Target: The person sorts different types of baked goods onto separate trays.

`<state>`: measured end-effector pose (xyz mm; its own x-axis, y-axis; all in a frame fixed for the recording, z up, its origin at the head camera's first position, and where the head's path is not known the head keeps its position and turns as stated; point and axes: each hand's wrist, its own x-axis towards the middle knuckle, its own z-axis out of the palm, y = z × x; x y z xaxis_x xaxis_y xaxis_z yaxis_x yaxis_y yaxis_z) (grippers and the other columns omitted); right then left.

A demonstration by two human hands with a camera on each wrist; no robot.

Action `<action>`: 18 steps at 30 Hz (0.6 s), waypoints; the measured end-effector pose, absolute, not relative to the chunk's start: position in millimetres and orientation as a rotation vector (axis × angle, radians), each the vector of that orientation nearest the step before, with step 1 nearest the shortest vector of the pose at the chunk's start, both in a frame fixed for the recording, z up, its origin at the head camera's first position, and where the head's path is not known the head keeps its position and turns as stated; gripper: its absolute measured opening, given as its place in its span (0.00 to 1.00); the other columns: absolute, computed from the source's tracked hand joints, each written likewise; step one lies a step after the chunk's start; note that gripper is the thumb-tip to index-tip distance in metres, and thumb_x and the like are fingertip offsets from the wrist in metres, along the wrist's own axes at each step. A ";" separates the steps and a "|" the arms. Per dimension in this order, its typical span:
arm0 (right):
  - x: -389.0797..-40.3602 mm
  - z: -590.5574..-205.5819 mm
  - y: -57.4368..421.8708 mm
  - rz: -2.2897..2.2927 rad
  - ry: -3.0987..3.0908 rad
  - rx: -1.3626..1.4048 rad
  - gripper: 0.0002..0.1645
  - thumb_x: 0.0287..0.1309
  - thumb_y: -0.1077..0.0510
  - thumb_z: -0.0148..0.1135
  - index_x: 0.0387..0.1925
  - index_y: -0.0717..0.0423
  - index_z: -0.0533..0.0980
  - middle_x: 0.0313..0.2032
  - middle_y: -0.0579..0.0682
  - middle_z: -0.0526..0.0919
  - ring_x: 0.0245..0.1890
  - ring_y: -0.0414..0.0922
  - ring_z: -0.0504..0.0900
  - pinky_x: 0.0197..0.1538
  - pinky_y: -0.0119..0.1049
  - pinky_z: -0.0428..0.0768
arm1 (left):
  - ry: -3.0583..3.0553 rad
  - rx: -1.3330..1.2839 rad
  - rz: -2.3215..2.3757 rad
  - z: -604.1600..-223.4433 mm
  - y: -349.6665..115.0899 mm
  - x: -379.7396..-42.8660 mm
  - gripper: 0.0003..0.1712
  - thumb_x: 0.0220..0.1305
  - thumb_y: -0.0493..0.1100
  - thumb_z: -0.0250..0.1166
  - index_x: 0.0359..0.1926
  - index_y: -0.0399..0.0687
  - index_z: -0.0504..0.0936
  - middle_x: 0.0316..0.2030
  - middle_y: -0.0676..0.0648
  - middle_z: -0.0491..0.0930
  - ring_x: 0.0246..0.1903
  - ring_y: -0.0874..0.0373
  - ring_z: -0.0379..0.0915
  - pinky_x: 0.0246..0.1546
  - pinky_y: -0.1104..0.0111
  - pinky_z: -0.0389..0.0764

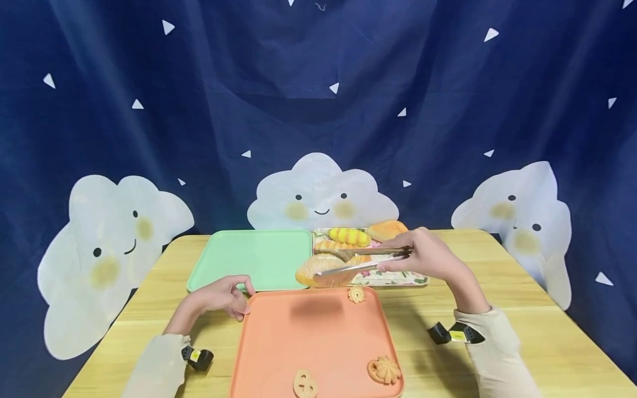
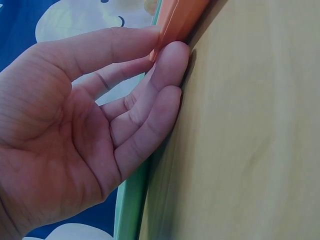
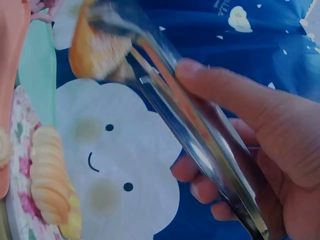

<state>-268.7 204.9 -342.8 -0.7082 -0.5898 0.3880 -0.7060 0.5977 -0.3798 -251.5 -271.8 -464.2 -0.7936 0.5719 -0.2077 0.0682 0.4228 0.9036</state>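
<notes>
My right hand [image 1: 430,254] grips metal tongs [image 1: 360,266], whose tips clamp a golden bread piece [image 1: 313,267]. The bread hangs above the far edge of the orange tray [image 1: 308,337], casting a shadow there. In the right wrist view the thumb lies along one arm of the tongs [image 3: 200,135], with fingers curled round the other. At the orange tray's far left corner, my left hand [image 1: 226,296] pinches the rim between thumb and fingers. The left wrist view shows the fingertips [image 2: 172,62] at the orange corner.
A pale green tray [image 1: 256,260] lies at the back left. Beside it, a floral tray [image 1: 398,280] bears a yellow bread roll [image 1: 350,236], a ridged bread [image 1: 328,245] and a bun [image 1: 387,229]. On the orange tray are a round cookie [image 1: 356,294], a pretzel-shaped cookie [image 1: 304,382] and overlapping cookies [image 1: 385,370].
</notes>
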 end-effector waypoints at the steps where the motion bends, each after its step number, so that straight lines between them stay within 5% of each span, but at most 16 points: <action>1: -268.5 -342.7 202.5 0.733 -2.582 1.028 0.21 0.46 0.46 0.82 0.44 0.46 0.89 0.25 0.37 0.86 0.16 0.31 0.65 0.20 0.29 0.62 | 2.192 0.536 1.357 -464.5 -271.7 -251.0 0.16 0.61 0.31 0.66 0.47 0.30 0.71 0.24 0.41 0.86 0.28 0.52 0.85 0.34 0.61 0.84; 11: -273.9 -349.9 177.0 0.475 -2.261 0.731 0.21 0.42 0.40 0.81 0.39 0.41 0.89 0.17 0.39 0.74 0.17 0.33 0.64 0.18 0.31 0.54 | 2.182 0.513 1.373 -466.0 -271.2 -252.1 0.19 0.59 0.32 0.68 0.47 0.28 0.71 0.23 0.42 0.85 0.28 0.51 0.86 0.33 0.62 0.85; 18: -283.5 -344.0 158.4 0.398 -2.205 0.708 0.22 0.45 0.36 0.78 0.39 0.43 0.89 0.17 0.42 0.77 0.15 0.38 0.68 0.17 0.32 0.52 | 2.184 0.501 1.371 -465.8 -271.1 -251.7 0.18 0.59 0.31 0.67 0.47 0.29 0.71 0.21 0.46 0.84 0.27 0.53 0.86 0.32 0.64 0.84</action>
